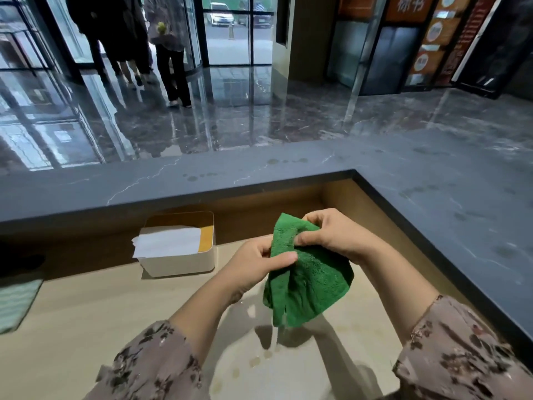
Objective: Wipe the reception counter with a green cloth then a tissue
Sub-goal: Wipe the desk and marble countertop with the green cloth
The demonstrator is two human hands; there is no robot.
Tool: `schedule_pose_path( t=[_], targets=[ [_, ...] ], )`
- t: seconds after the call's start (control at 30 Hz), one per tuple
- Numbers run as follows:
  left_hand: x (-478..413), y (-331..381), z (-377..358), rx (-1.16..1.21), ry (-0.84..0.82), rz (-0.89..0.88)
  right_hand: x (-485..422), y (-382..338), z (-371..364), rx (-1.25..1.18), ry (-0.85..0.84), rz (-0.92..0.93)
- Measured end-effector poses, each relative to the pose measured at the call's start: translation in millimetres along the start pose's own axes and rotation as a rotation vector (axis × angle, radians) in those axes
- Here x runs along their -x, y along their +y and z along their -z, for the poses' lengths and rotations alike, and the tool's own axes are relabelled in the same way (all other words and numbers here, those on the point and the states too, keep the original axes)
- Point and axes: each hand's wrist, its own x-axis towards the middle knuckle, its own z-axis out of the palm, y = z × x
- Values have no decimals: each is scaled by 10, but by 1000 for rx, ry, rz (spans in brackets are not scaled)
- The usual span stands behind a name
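— Where do we stand with the cloth?

— We have the green terry cloth (pixel 314 281) in the air, bunched and hanging above the pale wood-look lower desk (pixel 86 327), touching neither desk. Our left hand (pixel 256 267) pinches its near edge between thumb and fingers. Our right hand (pixel 334 235) pinches the upper fold, fingers curled into the pile. Both are clamped on the cloth, close together.

— Is it wet?

— We judge so. Some drops (pixel 253 360) lie on the lower desk just below it, and a pale streak hangs under its lowest corner, though we cannot tell water from glare there.

— And the dark grey veined stone reception desk (pixel 432 180)?

— It runs across in front of us and turns down our right side. We see round dull marks (pixel 199 176) on the front run and more on the right wing. So we judge the cloth pass has not dealt with those parts. Whether any stretch is already wiped, we cannot tell.

— The tissue step?

— Not begun, by our reading. The white tissue (pixel 168 241) lies on top of the cream rectangular tissue box (pixel 184 264), which stands on the lower desk to our left, under the stone lip and well apart from both hands.

— So what is left?

— Nearly all of it: bring the cloth up onto the stone, wipe both runs, set it down, then take a tissue over the same surface.
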Motion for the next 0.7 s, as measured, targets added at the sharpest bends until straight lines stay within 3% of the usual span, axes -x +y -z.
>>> schedule_pose_path(
  t=[0.23, 0.4, 0.5, 0.57, 0.63, 0.7],
  targets=[
    [367, -59, -512, 218, 55, 174, 736, 502, 285, -167, -132, -208],
    [565, -194, -741, 512, 146, 305, 1109, 1162, -4, -624, -68, -324],
    [686, -287, -842, 604, 172, 362, 1265, 1214, -278, -920, -106, -249],
    [801, -352, -878, 637, 180, 369, 1322, 1232, -410, -1014, 43, -248],
    [899, -418, -848, 471, 222, 365, 1349, 1260, -478, -993, 241, -256],
    [975, -471, -783, 125, 310, 345, 1367, 1304, -497, -923, 347, -255]
  ],
)
